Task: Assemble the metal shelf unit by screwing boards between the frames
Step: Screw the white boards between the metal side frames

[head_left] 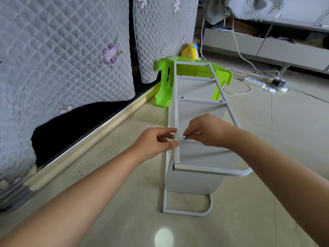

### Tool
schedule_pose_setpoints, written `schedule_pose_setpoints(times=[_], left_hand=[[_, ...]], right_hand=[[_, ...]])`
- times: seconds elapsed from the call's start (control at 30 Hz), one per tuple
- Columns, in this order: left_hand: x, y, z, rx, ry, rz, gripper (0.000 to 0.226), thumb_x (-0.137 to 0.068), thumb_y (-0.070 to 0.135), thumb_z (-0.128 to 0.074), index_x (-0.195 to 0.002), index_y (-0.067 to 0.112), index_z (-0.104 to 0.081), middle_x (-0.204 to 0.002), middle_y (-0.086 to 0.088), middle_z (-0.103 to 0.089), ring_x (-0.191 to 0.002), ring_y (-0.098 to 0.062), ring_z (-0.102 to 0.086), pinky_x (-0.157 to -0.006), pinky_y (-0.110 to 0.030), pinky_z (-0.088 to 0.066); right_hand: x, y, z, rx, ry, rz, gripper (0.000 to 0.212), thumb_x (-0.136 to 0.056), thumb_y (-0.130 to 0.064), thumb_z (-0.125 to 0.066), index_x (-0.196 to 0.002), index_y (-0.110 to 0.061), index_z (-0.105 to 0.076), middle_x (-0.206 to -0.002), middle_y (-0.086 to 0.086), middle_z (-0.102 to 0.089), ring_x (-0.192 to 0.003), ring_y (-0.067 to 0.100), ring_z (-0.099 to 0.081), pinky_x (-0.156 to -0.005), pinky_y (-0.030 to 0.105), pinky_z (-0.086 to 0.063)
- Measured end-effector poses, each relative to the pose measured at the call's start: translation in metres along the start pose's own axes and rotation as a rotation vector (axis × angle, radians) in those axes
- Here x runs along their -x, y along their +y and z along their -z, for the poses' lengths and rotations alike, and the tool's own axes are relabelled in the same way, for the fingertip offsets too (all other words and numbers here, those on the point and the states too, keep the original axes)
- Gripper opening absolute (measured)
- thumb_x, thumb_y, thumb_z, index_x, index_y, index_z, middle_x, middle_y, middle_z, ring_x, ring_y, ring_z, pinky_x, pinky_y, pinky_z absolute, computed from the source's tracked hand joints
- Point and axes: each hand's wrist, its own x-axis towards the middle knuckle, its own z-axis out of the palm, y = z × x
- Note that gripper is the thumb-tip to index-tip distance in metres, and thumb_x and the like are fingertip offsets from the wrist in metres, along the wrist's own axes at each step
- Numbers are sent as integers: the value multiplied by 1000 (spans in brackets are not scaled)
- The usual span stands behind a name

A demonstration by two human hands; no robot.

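**A:** What could go wrong here, working across from the left of the upper frame (pixel 176 111)?

**B:** To its left, the left hand (pixel 156 140) only pinches the frame's long rail between thumb and fingertips. I'd say that light hold could let the rail shift, and then the hole would drift off the board (pixel 201 154) beneath it.

**A:** And just right of that rail?

**B:** The black screw (pixel 186 137) sits at the crossbar beside the rail, tilted rather than upright. Driven like that, it would likely cross-thread or drop into the shelf unit (pixel 195 182), which lies on its side on the tiled floor (pixel 267 202).

**A:** What's holding it?

**B:** The right hand (pixel 210 131), fingers curled down, fingertips pinching the screw's shank. Whether a tool is in that hand, I can't tell.

**A:** Anything past the frame's far end?

**B:** A green stool (pixel 165 97), touching or just beside it.
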Motion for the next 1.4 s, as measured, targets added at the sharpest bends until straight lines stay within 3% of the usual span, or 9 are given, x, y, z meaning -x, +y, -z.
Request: schedule_pose_setpoints(times=[0.17, 0.27, 0.33, 0.43, 0.53, 0.7, 0.9, 1.07, 1.4], left_hand=[[-1, -3, 1, -68, 1, -32, 50, -80, 17, -71, -127, 20, -54, -115, 14, -55, -108, 2, -53, -86, -14, -46], [-3, -2, 3, -99, -26, -59, 53, -82, 15, -68, -131, 19, -50, -132, 20, -40, -120, 5, -40, -90, -11, -41], [-6, 0, 5, -152, -67, -78, 57, -83, 15, -66, -136, 18, -44, -141, 18, -35, -123, 7, -33, -96, -7, -30], [-7, 3, 7, -337, -137, -113, 61, -88, 21, -61, -142, 19, -33, -149, 17, -24, -131, 8, -20, -103, -6, -15], [-6, 6, 7, -489, -183, -127, 62, -91, 30, -56, -145, 22, -26, -151, 18, -16, -138, 4, -15, -112, -15, -13], [-6, 15, 12, -760, -258, -149, 64, -94, 38, -46, -148, 21, -15, -155, 14, -4, -141, 2, -8, -110, -15, -10], [-6, 20, 13, -956, -305, -164, 65, -97, 41, -34, -149, 18, -4, -156, 10, 7, -142, 0, 5, -111, -16, -5], [-3, 25, 7, -1025, -316, -171, 63, -100, 35, -28, -149, 9, 3, -156, 2, 12, -142, -5, 8, -108, -13, 0], [3, 26, 2, -1053, -287, -174, 61, -100, 31, -26, -148, 6, 2, -157, -2, 10, -144, -12, 2, -112, -19, -4]], right_hand=[[-3, 8, -4, 65, 14, 10, 33, -89, -36, -55, -94, -8, -70, -84, 6, -61, -85, 22, -57, -75, 28, -42], [5, 18, 5, -128, 218, 3, 29, -88, -26, -59, -86, 1, -70, -76, 12, -61, -71, 20, -53, -68, 27, -38], [11, 21, 16, -342, 342, -55, 26, -91, -19, -54, -78, 1, -66, -77, 15, -59, -65, 13, -54, -66, 24, -41], [18, 18, 28, -587, 461, -63, 35, -86, -40, -40, -67, -16, -57, -67, 0, -53, -57, 0, -51, -60, 9, -39], [19, 11, 28, -755, 537, -161, 42, -86, -43, -36, -57, -17, -53, -44, -8, -46, -39, 0, -41, -45, 8, -31], [16, 1, 17, -649, 504, -126, 43, -97, -25, -42, -55, -18, -49, -44, 2, -45, -38, 3, -41, -46, 9, -33], [15, 3, 24, -645, 627, -98, 42, -91, -35, -41, -53, -20, -49, -43, -1, -44, -38, 2, -41, -46, 12, -32], [13, 4, 24, -625, 620, -91, 42, -92, -33, -43, -53, -19, -49, -43, -1, -44, -38, 2, -42, -46, 12, -32], [11, 3, 19, -626, 576, -58, 42, -93, -31, -43, -52, -22, -47, -36, -8, -46, -40, 1, -45, -47, 10, -33]])
